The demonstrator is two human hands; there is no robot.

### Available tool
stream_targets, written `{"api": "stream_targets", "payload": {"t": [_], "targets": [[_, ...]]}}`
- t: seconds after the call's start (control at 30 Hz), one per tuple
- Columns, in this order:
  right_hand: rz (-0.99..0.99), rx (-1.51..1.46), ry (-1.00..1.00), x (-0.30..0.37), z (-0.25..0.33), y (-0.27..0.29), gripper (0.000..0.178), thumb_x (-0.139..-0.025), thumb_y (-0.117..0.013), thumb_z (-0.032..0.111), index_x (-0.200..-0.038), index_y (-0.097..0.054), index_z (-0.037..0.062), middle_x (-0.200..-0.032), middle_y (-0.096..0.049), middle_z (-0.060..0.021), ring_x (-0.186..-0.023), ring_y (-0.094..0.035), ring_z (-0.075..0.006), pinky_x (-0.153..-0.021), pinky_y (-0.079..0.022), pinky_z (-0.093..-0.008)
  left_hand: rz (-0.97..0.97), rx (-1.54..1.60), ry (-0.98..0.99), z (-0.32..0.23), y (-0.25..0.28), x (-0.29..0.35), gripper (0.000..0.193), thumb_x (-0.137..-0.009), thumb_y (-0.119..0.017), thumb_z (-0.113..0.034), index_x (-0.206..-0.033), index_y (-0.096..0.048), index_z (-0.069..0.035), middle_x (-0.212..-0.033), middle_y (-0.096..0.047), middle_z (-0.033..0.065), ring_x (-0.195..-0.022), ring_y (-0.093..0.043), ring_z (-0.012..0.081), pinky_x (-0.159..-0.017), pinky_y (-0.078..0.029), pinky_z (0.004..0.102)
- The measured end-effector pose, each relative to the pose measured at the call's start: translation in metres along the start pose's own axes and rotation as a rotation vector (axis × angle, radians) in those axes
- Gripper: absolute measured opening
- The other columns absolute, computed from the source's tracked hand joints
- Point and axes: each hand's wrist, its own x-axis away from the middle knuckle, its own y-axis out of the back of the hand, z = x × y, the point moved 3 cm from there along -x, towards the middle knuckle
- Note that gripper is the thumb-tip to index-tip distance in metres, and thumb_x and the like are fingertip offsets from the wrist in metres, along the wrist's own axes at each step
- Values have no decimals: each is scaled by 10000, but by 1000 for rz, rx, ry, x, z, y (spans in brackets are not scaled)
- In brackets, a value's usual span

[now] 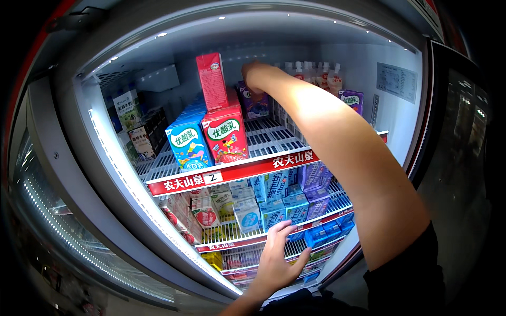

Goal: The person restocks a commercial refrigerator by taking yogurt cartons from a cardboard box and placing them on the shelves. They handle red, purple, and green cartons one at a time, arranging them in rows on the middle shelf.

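My right arm stretches across the top shelf of a lit drinks fridge. My right hand (255,78) is at a purple drink carton (256,108) set back on that shelf. Its fingers are mostly hidden, so I cannot see whether they grip the carton. To its left stands a row of red drink cartons (225,136), with a pink-red carton (212,81) upright on top. Blue drink cartons (188,145) line up beside them. Lower down, my left hand (279,263) is open and empty, fingers apart, in front of the lower shelves.
Small bottles (324,76) and another purple carton (351,100) stand at the top shelf's right. White and black cartons (141,142) sit at its left. A red label strip (242,171) edges this wire shelf. Light-blue cartons (273,213) fill the shelf below. The fridge door (68,174) is at left.
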Motion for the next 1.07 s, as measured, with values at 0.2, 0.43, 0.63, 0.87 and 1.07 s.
{"api": "stream_targets", "payload": {"t": [0.2, 0.43, 0.63, 0.87, 1.07], "targets": [[68, -35, 39, -37, -5, -43, 872, -631, -938, 286, -1352, -539, 0, -1328, -613, -189, -1201, -613, -344, -965, -550, -416, -65, -24, 65, 26, 8, 13, 616, -800, -808, -141, -1305, -481, -7, -1341, -490, 197, -1172, -582, 280, -916, -530, 380], [-74, -38, 82, -45, -17, -58, 901, -620, -936, 275, -1364, -508, -2, -1344, -593, -203, -1216, -601, -344, -955, -551, -408, -25, -32, 100, 33, 4, 10, 610, -823, -792, -181, -1313, -476, -2, -1334, -493, 202, -1197, -560, 295, -912, -529, 385], [-153, -48, 88, -40, -13, -46, 468, -727, -839, 139, -1165, -705, 46, -1231, -672, -183, -1130, -655, -343, -925, -557, -418, 114, -70, 83, 33, -10, 6, 600, -838, -789, -203, -1309, -479, 2, -1330, -495, 204, -1192, -557, 302, -916, -530, 393], [29, 81, 32, -16, -11, -6, 346, -799, -742, 118, -1132, -724, 28, -1231, -667, -199, -1117, -660, -363, -870, -567, -456, 376, 12, 50, 19, -27, 11, 567, -885, -734, -249, -1306, -467, 21, -1337, -472, 225, -1239, -516, 365, -1012, -464, 415], [-113, -100, -67, -31, -25, -19, 519, -859, -733, 350, -1285, -655, 63, -1345, -598, -203, -1261, -574, -338, -1039, -471, -475, 579, 53, -39, 2, -36, 18, 553, -905, -709, -308, -1300, -488, 10, -1354, -460, 228, -1259, -517, 382, -1047, -443, 431]]}}
